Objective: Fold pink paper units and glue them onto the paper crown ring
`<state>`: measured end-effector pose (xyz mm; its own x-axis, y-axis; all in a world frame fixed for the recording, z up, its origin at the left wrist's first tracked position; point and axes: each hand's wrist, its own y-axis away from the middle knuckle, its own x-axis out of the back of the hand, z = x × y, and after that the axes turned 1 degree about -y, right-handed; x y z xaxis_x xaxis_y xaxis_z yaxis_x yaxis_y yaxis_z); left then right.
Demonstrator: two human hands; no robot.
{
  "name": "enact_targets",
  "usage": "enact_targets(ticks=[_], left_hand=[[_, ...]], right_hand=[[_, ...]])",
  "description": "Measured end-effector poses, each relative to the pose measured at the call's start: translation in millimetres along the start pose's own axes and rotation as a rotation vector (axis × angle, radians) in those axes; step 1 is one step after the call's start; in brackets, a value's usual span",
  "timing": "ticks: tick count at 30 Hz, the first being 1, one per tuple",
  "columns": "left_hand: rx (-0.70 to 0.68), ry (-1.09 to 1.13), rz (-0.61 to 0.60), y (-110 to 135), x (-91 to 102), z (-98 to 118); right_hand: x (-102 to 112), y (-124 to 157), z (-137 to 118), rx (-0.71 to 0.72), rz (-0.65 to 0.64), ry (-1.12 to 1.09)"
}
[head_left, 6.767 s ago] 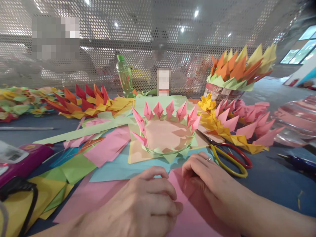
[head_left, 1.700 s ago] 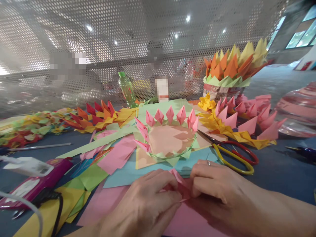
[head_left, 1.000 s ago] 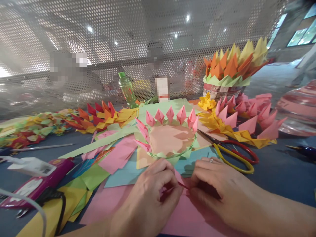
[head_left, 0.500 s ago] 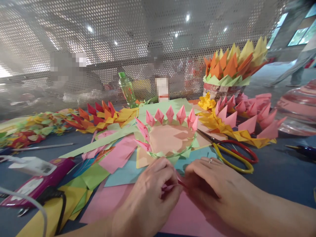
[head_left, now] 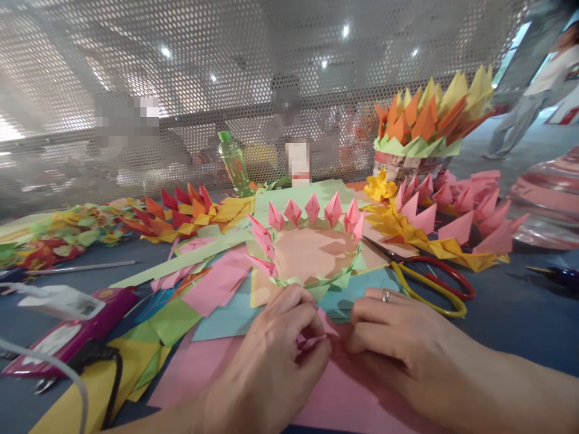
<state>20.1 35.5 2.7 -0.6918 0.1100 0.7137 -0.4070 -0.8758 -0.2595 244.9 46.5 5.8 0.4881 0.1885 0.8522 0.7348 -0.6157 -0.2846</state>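
Observation:
In the lower middle, my left hand (head_left: 289, 340) pinches a small folded piece of pink paper (head_left: 326, 324) between thumb and fingers, just over a large pink sheet (head_left: 353, 386). My right hand (head_left: 391, 337), a ring on one finger, lies to the right of it. Its fingers curl downward and their tips are hidden, so anything in them cannot be seen. Directly beyond both hands stands a ring of folded green paper (head_left: 325, 290) with pink pointed petals (head_left: 312, 208) along its far and left sides.
Scissors (head_left: 434, 289) with red and yellow handles lie right of the ring. A purple power strip (head_left: 99, 307) with cords is at left. A green-capped bottle (head_left: 234, 166) and a paper lotus (head_left: 425, 123) stand behind. A person (head_left: 538, 90) is at far right.
My right hand has drawn a little to the right, away from the left, leaving a wider gap. The left hand keeps its pinch on the pink paper. More of the person shows at far right.

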Motion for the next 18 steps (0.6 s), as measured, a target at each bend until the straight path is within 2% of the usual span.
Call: enact_targets(ticks=[5, 9, 14, 18], left_hand=[[0.014, -0.052, 0.016, 1, -0.8, -2], [-0.01, -0.125, 0.033, 6, 1.8, 1], [-0.213, -0.346, 0.0, 12, 5.6, 5], [-0.377, -0.495, -0.014, 16, 4.3, 0]], right_hand=[[8, -2, -8, 0.159, -0.037, 0.218], [2, -3, -2, 0.324, -0.014, 0.312], [-11, 1, 4, 0.274, 0.004, 0.285], [-13, 5, 5, 0.209, 0.008, 0.222]])
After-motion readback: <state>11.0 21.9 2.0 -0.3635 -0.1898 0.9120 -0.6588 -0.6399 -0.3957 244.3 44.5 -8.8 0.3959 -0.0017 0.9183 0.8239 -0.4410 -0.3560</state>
